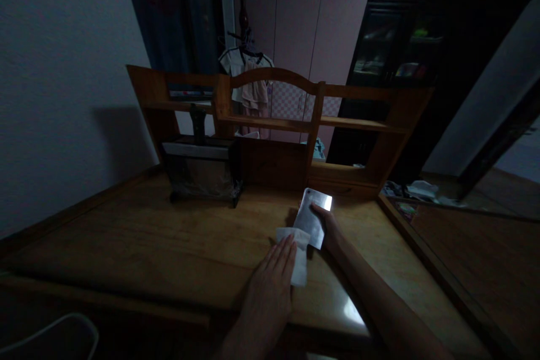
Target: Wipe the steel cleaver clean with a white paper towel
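A silver tablet (310,225), its small camera lens near the top left corner, is tilted above the wooden desk. My right hand (331,230) grips it by the right edge, thumb lying across the back. A white tissue (300,267) is in my left hand (274,270), whose straight fingers lie together over it. The tissue's upper edge meets the tablet's lower left side. My left palm and the underside of the tablet are hidden.
On the wooden desk (126,225), a dark framed object with a handle (202,169) stands at the back left. A wooden shelf rack (274,124) runs along the rear. Pink wardrobe doors (295,34), hanging clothes (253,79) and a dark cabinet (400,67) are behind it.
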{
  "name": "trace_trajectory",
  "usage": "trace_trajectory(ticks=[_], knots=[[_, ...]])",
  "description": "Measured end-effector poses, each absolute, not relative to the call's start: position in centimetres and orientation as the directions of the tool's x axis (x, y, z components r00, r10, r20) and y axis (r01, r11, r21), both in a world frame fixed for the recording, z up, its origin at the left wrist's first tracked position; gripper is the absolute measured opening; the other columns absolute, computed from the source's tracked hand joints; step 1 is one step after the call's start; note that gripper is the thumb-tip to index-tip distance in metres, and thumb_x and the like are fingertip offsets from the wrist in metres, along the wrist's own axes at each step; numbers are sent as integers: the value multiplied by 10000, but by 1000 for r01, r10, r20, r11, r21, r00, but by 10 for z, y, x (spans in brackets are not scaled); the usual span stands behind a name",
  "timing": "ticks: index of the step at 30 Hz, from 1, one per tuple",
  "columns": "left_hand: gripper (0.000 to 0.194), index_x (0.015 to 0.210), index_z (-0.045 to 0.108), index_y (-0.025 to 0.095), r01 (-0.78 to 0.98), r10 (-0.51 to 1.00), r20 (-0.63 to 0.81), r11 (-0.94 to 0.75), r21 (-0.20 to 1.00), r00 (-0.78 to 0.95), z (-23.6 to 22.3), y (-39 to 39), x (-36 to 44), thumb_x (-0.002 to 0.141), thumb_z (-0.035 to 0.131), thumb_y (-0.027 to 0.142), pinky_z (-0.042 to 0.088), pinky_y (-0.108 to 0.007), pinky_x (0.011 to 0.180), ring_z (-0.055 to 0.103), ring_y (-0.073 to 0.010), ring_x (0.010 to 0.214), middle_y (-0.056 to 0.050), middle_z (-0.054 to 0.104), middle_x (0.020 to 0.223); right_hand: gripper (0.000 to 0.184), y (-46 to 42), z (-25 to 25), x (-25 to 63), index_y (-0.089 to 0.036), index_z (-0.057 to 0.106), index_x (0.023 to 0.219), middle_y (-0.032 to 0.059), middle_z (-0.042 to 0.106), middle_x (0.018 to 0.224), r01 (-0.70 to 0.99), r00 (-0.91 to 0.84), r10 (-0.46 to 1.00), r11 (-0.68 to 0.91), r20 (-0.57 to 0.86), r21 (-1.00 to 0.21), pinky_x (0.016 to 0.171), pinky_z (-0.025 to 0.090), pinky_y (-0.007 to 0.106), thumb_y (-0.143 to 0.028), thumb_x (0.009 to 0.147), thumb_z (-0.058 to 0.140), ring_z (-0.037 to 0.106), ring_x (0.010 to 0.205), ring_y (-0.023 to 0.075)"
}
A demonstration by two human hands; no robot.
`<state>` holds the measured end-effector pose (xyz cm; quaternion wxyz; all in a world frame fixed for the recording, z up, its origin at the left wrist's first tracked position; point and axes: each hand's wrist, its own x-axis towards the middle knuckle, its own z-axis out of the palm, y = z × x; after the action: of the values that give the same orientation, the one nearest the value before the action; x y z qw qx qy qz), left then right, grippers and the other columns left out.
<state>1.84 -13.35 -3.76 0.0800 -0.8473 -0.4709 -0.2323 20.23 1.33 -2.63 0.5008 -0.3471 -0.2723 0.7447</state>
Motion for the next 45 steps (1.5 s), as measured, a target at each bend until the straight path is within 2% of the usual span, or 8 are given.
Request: trace_trajectory(ticks=[14, 20, 24, 27, 32, 36, 40, 45], knots=[[789, 1488, 187, 101, 819, 706, 544, -571, 56, 454, -48, -181, -3, 720, 326, -23, 438, -385, 1047, 302, -227, 1389, -117, 338, 1500, 324, 14, -23, 202, -115, 652, 1076, 99, 758, 896, -583, -235, 950, -307, -205, -752, 792, 576, 395, -288, 803, 634, 720, 775, 246], [729, 1487, 210, 136, 852, 700, 604, -520, 66, 380, -59, -185, -22, 778, 323, 8, 450, -350, 1031, 363, -204, 1360, -96, 391, 1475, 309, 7, -15, 200, -111, 662, 1060, 95, 758, 901, -581, -202, 957, -288, -209, -761, 723, 590, 352, -274, 799, 635, 719, 737, 227], [531, 1438, 342, 177, 934, 818, 552, -308, 180, 163, -50, -172, -37, 915, 409, 241, 393, -457, 1071, 374, -258, 1352, -101, 422, 1455, 279, 4, -11, 198, -120, 670, 1040, 90, 761, 811, -587, -200, 955, -294, -217, -754, 684, 590, 343, -264, 807, 620, 716, 673, 223], [462, 1383, 434, 255, 933, 865, 493, -252, 256, 99, -34, -161, -39, 934, 442, 365, 299, -528, 1113, 359, -273, 1360, -67, 454, 1437, 266, 3, -9, 198, -122, 670, 1032, 96, 761, 830, -599, -208, 957, -289, -204, -747, 689, 589, 337, -256, 809, 616, 718, 687, 221], [430, 1344, 477, 250, 889, 879, 475, -248, 384, 40, -22, -158, -25, 939, 442, 393, 216, -558, 1139, 361, -269, 1359, -76, 479, 1415, 319, 5, -12, 199, -118, 649, 1079, 96, 758, 885, -595, -231, 953, -299, -197, -746, 688, 587, 349, -277, 803, 635, 718, 709, 221], [505, 1394, 413, 248, 827, 911, 405, -284, 486, 74, -31, -160, -5, 918, 477, 401, 273, -559, 1115, 339, -280, 1370, -79, 480, 1414, 342, 4, -9, 200, -125, 649, 1101, 85, 758, 914, -606, -222, 955, -292, -196, -740, 689, 583, 325, -287, 799, 645, 715, 705, 205], [599, 1465, 272, 303, 735, 925, 363, -321, 597, 109, -38, -158, 15, 905, 485, 286, 276, -506, 1129, 313, -255, 1386, -39, 408, 1469, 336, -4, 7, 198, -136, 666, 1095, 57, 759, 941, -627, -221, 965, -249, -139, -738, 676, 584, 309, -305, 805, 642, 708, 695, 187], [641, 1468, 254, 315, 514, 954, 295, -275, 812, 44, -22, -158, 27, 885, 504, 228, 418, -393, 1046, 443, -225, 1305, -42, 417, 1461, 329, -12, 24, 199, -145, 676, 1092, 48, 750, 997, -633, -184, 981, -169, -66, -756, 680, 579, 288, -300, 804, 649, 707, 777, 190]])
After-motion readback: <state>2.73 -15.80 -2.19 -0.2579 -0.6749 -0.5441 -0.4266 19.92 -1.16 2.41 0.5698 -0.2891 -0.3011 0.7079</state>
